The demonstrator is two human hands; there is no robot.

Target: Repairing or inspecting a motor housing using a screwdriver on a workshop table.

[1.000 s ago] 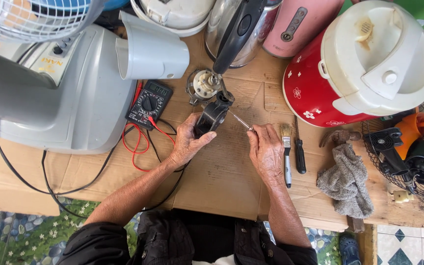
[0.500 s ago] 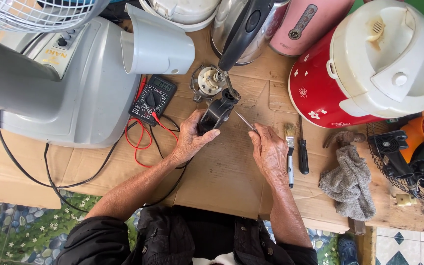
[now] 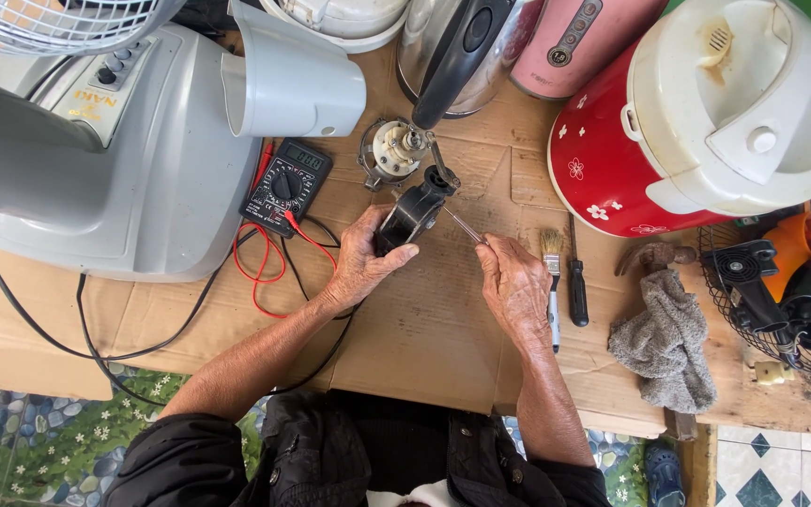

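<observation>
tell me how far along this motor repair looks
Done: the black motor part is out and lying on the cardboard. In hand: left hand steadies it while right hand works a thin metal tool into it. Left: round metal part lies apart.

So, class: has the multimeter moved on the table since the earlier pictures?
No. The multimeter lies in the same spot beside the grey fan base; only the camera shifted.
</observation>
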